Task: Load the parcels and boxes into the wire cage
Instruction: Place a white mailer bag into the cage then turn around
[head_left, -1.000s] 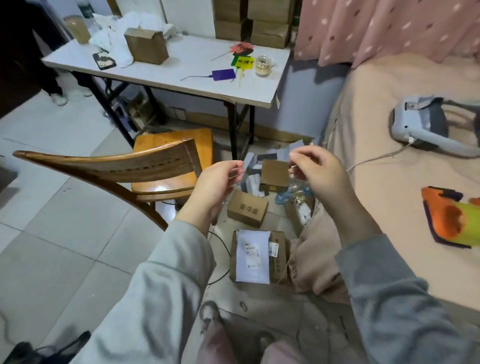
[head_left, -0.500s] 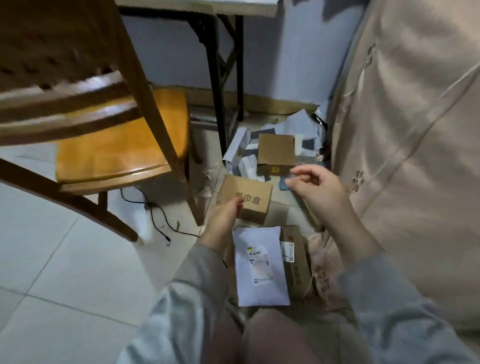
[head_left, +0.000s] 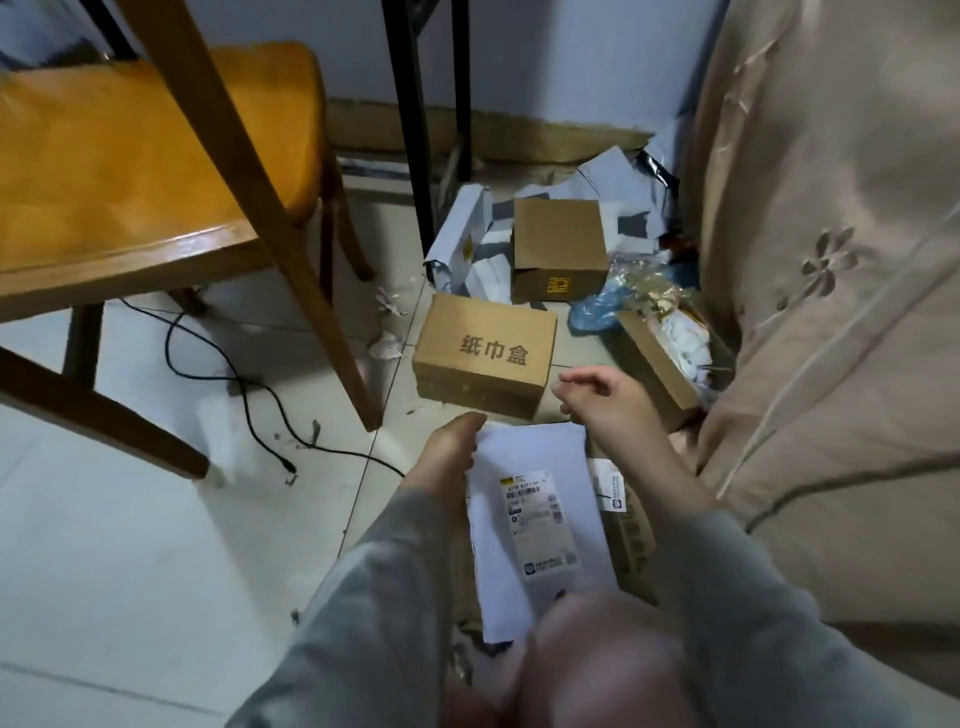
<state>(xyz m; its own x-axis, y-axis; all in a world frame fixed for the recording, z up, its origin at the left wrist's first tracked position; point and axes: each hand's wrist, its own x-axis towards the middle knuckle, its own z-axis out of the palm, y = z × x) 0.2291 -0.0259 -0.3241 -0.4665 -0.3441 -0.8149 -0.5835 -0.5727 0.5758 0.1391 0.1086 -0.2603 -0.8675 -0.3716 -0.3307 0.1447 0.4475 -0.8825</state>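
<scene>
A white mailer parcel (head_left: 535, 525) with a shipping label lies on a flat cardboard box (head_left: 631, 530) on the floor just in front of me. My left hand (head_left: 447, 457) rests against the parcel's upper left corner, fingers stretched forward. My right hand (head_left: 605, 402) hovers over its upper right corner with loosely curled fingers and holds nothing. Just beyond stands a brown box printed with characters (head_left: 483, 353). Farther back a second brown box (head_left: 558, 249) sits on torn grey mailers (head_left: 467, 244). No wire cage is in view.
A wooden chair (head_left: 156, 171) stands at the left, one leg close to the printed box. Black table legs (head_left: 410, 119) rise behind the boxes. A beige bedcover (head_left: 831, 312) hangs at the right. An open box of scraps (head_left: 654, 358) and a black cable (head_left: 249, 395) lie on the floor.
My view has dropped from the table and bed to the floor. Both hands have come down from chest height to the white parcel, the left now at its corner.
</scene>
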